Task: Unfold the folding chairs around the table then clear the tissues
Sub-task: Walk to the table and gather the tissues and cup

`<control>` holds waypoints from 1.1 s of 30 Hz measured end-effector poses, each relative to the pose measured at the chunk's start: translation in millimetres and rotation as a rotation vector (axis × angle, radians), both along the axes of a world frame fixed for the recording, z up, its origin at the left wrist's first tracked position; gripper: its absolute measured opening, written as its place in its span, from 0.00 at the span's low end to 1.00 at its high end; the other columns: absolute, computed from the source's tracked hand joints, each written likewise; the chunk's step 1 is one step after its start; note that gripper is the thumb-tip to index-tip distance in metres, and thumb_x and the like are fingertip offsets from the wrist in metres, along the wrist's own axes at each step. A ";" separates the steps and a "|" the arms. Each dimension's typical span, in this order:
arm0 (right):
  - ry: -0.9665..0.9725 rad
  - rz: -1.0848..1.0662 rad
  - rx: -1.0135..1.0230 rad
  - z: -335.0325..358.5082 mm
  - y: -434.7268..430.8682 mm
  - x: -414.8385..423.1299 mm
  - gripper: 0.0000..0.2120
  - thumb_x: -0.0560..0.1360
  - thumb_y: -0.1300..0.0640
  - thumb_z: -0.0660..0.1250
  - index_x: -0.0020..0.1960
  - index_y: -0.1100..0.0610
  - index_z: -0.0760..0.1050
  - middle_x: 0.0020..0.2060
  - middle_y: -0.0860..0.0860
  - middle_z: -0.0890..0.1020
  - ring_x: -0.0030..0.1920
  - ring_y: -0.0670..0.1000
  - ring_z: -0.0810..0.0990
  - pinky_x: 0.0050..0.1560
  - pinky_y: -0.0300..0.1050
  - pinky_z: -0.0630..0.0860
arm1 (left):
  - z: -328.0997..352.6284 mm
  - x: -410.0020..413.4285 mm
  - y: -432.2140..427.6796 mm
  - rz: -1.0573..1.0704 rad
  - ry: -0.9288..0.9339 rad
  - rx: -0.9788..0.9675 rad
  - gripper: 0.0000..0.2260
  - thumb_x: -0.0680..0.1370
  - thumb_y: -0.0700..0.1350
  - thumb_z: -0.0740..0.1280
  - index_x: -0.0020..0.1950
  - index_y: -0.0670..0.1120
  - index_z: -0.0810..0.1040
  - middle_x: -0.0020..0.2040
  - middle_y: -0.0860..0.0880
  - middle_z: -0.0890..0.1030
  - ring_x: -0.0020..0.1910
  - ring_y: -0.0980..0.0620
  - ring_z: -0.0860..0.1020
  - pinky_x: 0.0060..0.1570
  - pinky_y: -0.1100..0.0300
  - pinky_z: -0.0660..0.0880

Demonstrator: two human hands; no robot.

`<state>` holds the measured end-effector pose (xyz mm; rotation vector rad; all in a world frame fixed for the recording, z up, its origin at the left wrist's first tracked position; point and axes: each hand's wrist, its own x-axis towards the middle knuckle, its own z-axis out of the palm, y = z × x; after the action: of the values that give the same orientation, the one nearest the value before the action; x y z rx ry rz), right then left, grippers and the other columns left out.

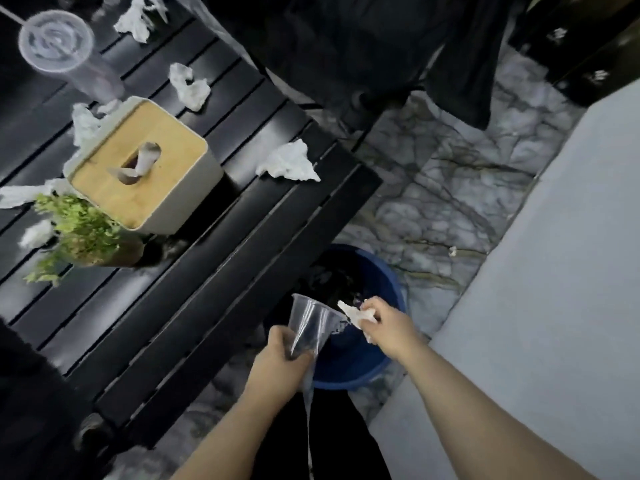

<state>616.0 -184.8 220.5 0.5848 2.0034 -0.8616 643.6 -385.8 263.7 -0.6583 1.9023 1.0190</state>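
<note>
Your black slatted counter (242, 216) stands on a veined marble floor (433, 188). Crumpled white tissues (289, 162) lie scattered over it around a wood-lidded tissue box (145, 168). Your left hand (280, 362) grips a clear plastic cup (311, 323). Your right hand (388, 323) pinches a wadded tissue (353, 311) above the round blue bin (360, 368).

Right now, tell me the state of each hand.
Left hand: closed around a clear plastic cup.
Right hand: pinching a crumpled white tissue above the round blue bin.
</note>
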 end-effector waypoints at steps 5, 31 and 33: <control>-0.067 -0.003 -0.096 3.4 14.3 6.6 0.23 0.78 0.51 0.61 0.71 0.46 0.63 0.69 0.51 0.69 0.59 0.53 0.74 0.54 0.43 0.70 | -25.9 -27.7 20.8 0.085 -0.102 -0.052 0.38 0.70 0.57 0.70 0.74 0.47 0.57 0.69 0.42 0.69 0.65 0.43 0.71 0.62 0.52 0.71; 0.455 0.552 0.163 29.7 -121.0 -244.3 0.33 0.73 0.68 0.58 0.72 0.42 0.58 0.76 0.49 0.46 0.75 0.54 0.49 0.66 0.51 0.62 | 8.9 -404.1 -58.5 0.135 0.516 -0.469 0.25 0.73 0.34 0.57 0.69 0.47 0.67 0.75 0.46 0.57 0.73 0.44 0.55 0.68 0.50 0.63; 0.497 0.585 0.175 18.5 -118.0 -243.7 0.31 0.70 0.71 0.60 0.69 0.48 0.65 0.73 0.53 0.57 0.71 0.57 0.58 0.60 0.52 0.67 | -5.0 -412.1 -67.6 0.081 0.372 -0.588 0.23 0.76 0.37 0.57 0.70 0.49 0.64 0.77 0.48 0.50 0.74 0.43 0.49 0.70 0.47 0.58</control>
<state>372.3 -302.8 239.0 -0.1593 2.5230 -0.4963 231.5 -453.4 258.7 -0.9287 2.5575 0.6498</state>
